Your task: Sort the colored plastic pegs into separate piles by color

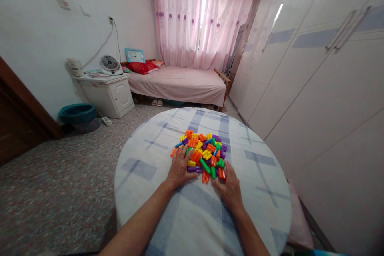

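Observation:
A heap of plastic building pieces [207,154] in orange, yellow, green, purple and blue lies on the round table, spread on its checked cloth. My left hand [181,168] rests at the heap's left side, fingers spread over the nearest pieces and thumb beside a purple piece [195,169]. At the lower right of the heap is my right hand [230,186], thumb and fingers apart around a red piece [222,174]. Between the two hands lie a long green piece [205,165] and an orange piece [205,177]. Neither hand visibly grips a piece.
The round table [138,192] has a white and blue cloth. Beyond it stands a bed [180,82] with a pink sheet. At the left are a white cabinet [108,98] with a fan [110,64] and a teal bin [78,114]. White wardrobes [315,88] line the right.

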`<state>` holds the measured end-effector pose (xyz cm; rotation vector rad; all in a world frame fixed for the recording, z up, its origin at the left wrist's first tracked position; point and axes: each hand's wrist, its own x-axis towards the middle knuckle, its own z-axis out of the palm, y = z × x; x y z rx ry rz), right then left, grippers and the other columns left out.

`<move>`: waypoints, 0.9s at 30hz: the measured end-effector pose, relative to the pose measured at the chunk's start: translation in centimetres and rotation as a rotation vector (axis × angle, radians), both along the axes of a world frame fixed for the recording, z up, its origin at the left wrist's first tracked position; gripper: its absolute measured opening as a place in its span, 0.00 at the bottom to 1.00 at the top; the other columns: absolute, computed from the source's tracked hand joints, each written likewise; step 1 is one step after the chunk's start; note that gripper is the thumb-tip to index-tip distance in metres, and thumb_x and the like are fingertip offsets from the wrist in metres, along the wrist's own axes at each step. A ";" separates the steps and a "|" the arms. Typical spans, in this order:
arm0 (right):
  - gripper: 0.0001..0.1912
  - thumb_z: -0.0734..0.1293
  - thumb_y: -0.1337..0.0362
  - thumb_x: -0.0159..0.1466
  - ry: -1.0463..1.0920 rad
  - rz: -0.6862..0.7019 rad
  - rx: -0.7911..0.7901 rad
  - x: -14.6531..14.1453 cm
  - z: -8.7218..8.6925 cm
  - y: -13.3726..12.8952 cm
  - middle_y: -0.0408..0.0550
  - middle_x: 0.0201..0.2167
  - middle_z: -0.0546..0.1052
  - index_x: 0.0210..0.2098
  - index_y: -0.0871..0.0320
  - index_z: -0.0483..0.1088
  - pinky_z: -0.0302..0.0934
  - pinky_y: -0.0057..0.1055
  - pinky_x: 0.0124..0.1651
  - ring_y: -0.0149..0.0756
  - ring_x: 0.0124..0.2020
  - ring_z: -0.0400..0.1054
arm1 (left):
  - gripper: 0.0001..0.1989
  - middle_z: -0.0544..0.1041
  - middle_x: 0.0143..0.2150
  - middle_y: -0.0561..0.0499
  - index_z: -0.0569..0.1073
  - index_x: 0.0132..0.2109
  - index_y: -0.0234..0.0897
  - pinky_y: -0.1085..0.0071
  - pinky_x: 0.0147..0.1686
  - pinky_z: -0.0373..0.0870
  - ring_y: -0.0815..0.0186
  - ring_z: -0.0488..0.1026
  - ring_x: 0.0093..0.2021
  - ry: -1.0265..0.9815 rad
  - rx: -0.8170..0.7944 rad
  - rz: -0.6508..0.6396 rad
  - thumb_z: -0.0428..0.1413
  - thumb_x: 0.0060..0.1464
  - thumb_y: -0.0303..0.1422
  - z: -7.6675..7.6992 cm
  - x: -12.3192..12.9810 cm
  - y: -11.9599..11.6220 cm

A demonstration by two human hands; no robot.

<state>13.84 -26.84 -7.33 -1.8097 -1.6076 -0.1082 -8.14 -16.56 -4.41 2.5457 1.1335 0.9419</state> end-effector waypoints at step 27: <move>0.09 0.58 0.64 0.64 -0.028 0.479 -0.171 -3.8 4.8 -1.6 0.46 0.35 0.72 0.37 0.55 0.69 0.60 0.29 0.41 0.32 0.37 0.67 | 0.15 0.76 0.43 0.48 0.71 0.45 0.37 0.70 0.43 0.68 0.64 0.73 0.43 -0.533 -0.262 0.312 0.44 0.59 0.37 -0.4 -1.2 1.1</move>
